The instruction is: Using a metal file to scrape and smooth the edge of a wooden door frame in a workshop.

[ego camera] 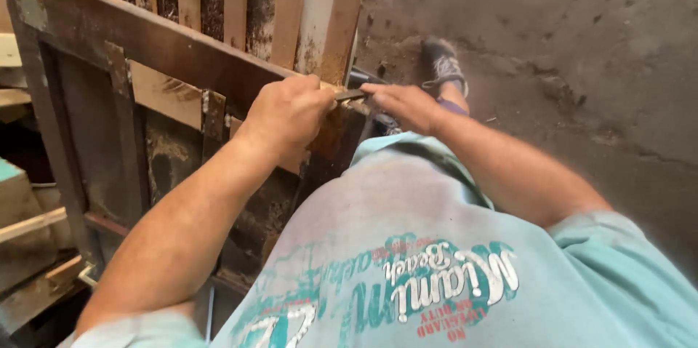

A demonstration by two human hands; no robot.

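My left hand (287,112) is closed around the handle end of a thin dark metal tool (350,94), held against the top rail of a worn wooden frame (145,39). My right hand (403,104) pinches the tool's other end just to the right, fingers bent over it. Both hands meet at the frame's upper right corner, where a pale slat (340,35) stands. The tool's tip is hidden between the hands and the wood.
The frame carries several upright pale slats (236,2) and dark panels. Wooden offcuts and boards (33,224) lie at the lower left. Stained concrete floor (582,42) stretches to the right. My foot in a dark shoe (443,64) stands on the floor beyond the hands.
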